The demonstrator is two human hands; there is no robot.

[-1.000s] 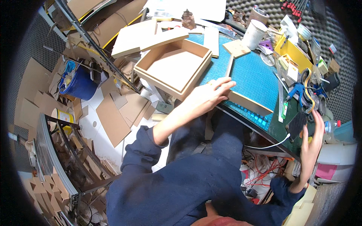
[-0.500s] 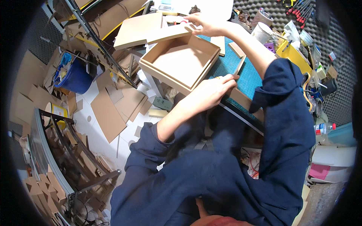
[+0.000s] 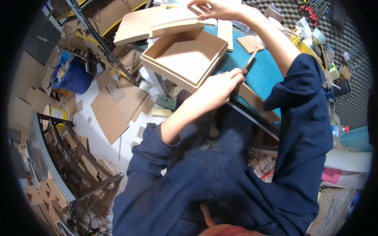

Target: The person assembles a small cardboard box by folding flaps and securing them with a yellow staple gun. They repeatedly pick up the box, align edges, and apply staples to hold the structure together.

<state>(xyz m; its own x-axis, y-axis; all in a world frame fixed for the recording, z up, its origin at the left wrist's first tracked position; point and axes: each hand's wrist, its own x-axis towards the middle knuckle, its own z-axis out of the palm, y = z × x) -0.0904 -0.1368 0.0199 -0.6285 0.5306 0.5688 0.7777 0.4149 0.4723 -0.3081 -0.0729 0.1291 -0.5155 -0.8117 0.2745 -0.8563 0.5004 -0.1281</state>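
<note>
My left hand point(image 3: 226, 84) is closed round the lower end of a thin wooden strip point(image 3: 251, 59), which slants up to the right over the green cutting mat point(image 3: 258, 76). Just left of this hand sits an open, shallow wooden box point(image 3: 189, 55). Beyond the box, my right hand point(image 3: 216, 10) reaches over the right end of a pale board point(image 3: 175, 26), its thumb and fingers apart. Nothing shows between them, though the fingertips partly overlap the board. A larger flat panel point(image 3: 132, 25) lies beside that board.
A brown strip point(image 3: 258, 102) lies along the mat's near edge. Small wooden pieces point(image 3: 250, 44) rest farther back. Jars and tools crowd the right. On the left floor are cardboard sheets point(image 3: 108, 114), a blue bucket point(image 3: 75, 80) and a metal rack point(image 3: 51, 157).
My right hand has moved up and slightly left across the pale board. A small square wooden piece now shows more on the mat. The left hand keeps hold of the strip.
</note>
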